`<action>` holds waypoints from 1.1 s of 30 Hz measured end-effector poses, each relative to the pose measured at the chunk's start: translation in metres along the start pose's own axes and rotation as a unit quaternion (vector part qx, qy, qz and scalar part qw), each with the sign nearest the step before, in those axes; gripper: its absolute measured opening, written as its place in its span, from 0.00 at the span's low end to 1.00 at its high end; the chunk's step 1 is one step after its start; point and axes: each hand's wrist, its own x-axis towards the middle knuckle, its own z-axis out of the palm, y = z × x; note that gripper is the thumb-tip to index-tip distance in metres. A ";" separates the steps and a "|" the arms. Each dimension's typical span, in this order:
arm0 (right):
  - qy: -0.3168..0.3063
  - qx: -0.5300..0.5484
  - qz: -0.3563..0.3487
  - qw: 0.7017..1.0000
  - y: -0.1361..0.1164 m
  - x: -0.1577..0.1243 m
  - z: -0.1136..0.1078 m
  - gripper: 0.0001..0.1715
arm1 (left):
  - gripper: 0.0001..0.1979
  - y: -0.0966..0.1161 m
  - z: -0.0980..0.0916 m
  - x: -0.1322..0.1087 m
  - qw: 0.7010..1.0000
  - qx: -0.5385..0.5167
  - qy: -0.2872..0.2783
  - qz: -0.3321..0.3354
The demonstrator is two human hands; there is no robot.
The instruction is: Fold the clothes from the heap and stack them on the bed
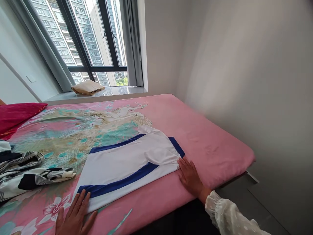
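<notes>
A white garment with dark blue bands, which looks like a shirt (pixel 117 166), lies spread on the pink bed. Its near left corner is under the fingertips of my left hand (pixel 74 215), which is flat with the fingers stretched out. At the garment's right end, my right hand (pixel 190 178) rests with its fingers extended, touching the edge near a short blue band. Some cloth is bunched in the upper right part of the garment. Neither hand grips the fabric.
The bed (pixel 220 143) has a floral, peacock-patterned sheet. Black-and-white patterned clothing (pixel 36 178) lies at the left, with a red pillow (pixel 19 117) behind it. A beige folded item (pixel 88 87) sits on the window sill (pixel 117 91). A wall (pixel 244 81) stands at the right.
</notes>
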 end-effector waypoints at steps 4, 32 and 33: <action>0.048 0.005 -0.097 0.994 0.024 -0.006 -0.011 0.27 | 0.26 -0.026 0.000 -0.008 0.992 -0.022 -0.007 0.120; 0.096 -0.087 -0.157 0.979 0.014 0.043 -0.008 0.10 | 0.18 0.006 -0.052 0.018 0.996 -0.080 -0.045 -0.017; 0.101 -0.087 -0.159 0.978 0.011 0.044 -0.006 0.12 | 0.19 0.006 -0.052 0.017 0.996 -0.071 -0.046 -0.013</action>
